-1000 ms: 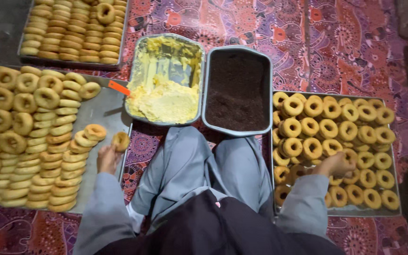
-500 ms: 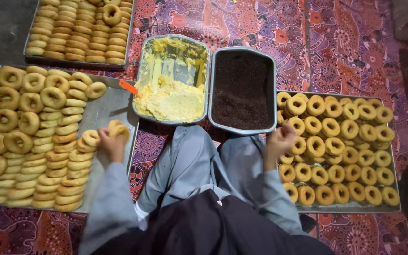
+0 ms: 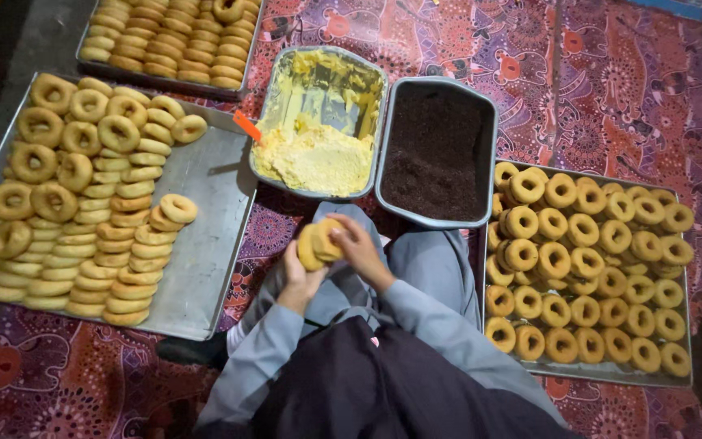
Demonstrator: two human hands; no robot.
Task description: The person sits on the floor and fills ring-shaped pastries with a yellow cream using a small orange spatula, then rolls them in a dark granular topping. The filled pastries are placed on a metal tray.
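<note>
Fingers [image 3: 343,237] of both hands pinch a doughnut [image 3: 316,244] between crowded trays [image 3: 205,268].

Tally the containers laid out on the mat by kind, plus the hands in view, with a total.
Flat metal trays of ring biscuits: 3 (left tray, right tray, far tray)
Deep tubs: 2 (yellow cream tub, dark crumb tub)
Hands: 2 (left hand, right hand), both on the biscuits
Total: 7
</note>
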